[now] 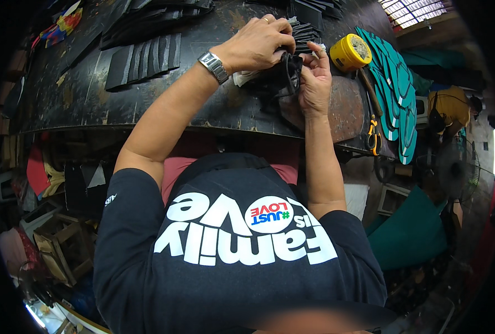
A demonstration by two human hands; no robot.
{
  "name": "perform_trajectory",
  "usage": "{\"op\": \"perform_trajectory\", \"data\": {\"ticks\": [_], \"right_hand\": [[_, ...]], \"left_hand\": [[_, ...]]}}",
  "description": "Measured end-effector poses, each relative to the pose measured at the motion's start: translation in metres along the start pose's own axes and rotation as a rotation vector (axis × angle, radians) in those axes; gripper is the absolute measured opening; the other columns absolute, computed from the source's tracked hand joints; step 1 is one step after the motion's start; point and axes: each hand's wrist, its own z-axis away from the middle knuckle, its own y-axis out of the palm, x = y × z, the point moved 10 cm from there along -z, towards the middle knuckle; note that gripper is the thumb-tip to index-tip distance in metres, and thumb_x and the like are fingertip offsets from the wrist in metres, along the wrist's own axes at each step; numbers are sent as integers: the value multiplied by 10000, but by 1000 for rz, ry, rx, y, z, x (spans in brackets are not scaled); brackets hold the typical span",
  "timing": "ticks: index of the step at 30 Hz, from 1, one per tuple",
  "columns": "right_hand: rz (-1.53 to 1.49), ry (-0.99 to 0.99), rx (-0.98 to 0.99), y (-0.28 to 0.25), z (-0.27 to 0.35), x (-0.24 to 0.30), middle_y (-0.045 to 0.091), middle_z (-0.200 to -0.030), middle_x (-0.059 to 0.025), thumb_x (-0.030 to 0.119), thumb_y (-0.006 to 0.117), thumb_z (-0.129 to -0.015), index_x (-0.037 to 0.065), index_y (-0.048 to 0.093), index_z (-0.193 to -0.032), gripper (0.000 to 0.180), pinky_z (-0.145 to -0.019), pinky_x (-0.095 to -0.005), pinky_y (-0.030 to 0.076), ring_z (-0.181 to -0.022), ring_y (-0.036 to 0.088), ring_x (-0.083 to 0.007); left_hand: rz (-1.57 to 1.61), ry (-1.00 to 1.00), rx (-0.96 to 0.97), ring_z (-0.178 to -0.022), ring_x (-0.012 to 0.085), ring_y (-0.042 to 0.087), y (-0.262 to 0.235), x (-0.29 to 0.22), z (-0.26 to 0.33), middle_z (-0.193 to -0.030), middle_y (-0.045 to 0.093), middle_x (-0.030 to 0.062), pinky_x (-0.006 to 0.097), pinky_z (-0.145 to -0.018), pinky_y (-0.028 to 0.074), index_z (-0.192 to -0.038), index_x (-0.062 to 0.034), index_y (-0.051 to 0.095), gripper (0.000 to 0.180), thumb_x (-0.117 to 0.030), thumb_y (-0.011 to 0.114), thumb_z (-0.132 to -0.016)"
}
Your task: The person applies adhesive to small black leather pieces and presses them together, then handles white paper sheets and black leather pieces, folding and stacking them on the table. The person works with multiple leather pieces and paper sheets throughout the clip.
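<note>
Both hands meet at the far middle of the scarred black workbench (91, 94), working on a black strap piece (289, 75) that looks like a looped sandal strap. The left hand (258, 42), with a ring and a metal wristwatch (214, 67), arches over the strap from above, fingers curled down onto it; the right hand (314, 83) comes up from the near side and pinches the loop between thumb and fingers, so the two hands are close together and both closed on the same piece. Something pale, perhaps a cloth or paper, shows under the left palm, though I cannot tell what it is. Just right of the hands sits an open yellow tin (350, 52) of what may be glue, and beyond it a fanned stack of teal sole cutouts (395, 89). Orange-handled pliers (374, 135) lie at the right near edge, and rows of black cut strips (144, 58) lie to the left. To do this well, I would judge the right hand's pinch should stay firm while the left hand's fingers press evenly along the strap, keeping it clear of the tin.
</note>
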Motion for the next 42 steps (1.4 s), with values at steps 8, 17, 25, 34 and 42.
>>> {"op": "perform_trajectory", "data": {"ticks": [8, 17, 25, 34, 42], "right_hand": [[494, -212, -107, 13, 5, 44, 671, -939, -20, 27, 730, -881, 74, 571, -1373, 519, -787, -233, 509, -792, 609, -80], [828, -231, -40, 32, 9, 40, 643, -855, -28, -73, 639, -835, 117, 437, -1495, 716, -756, -254, 531, -777, 636, -113], [-195, 61, -109, -19, -4, 19, 669, -1009, -129, -155, 613, -890, 51, 342, -1472, 674, -840, -266, 593, -891, 686, -158], [584, -286, -252, -9, 18, 46, 665, -938, -31, -78, 633, -881, 78, 499, -1417, 574, -820, -244, 500, -884, 638, -113], [654, -278, -180, 15, 16, 44, 617, -891, -6, -19, 721, -844, 95, 526, -1398, 599, -726, -236, 505, -770, 587, -99]], "left_hand": [[184, -59, -69, -1097, 260, 582, 3, 9, 0, -1142, 656, 13, 404, -992, 474, -1009, -167, 792, 170, -281, 736, -896], [156, 12, -56, -1119, 248, 571, 3, 4, 6, -1151, 642, 22, 370, -994, 484, -1088, -170, 773, 215, -146, 747, -876], [-5, -44, -59, -1126, 238, 566, 2, -1, 7, -1168, 632, 11, 374, -999, 493, -1084, -203, 763, 209, -207, 766, -875], [162, -90, -157, -1089, 250, 570, 3, 11, 8, -1126, 648, 17, 382, -981, 479, -1026, -160, 773, 177, -249, 781, -874], [326, -149, -124, -1092, 241, 562, 10, 20, 6, -1108, 645, 18, 374, -980, 458, -995, -146, 789, 170, -257, 793, -866]]}}
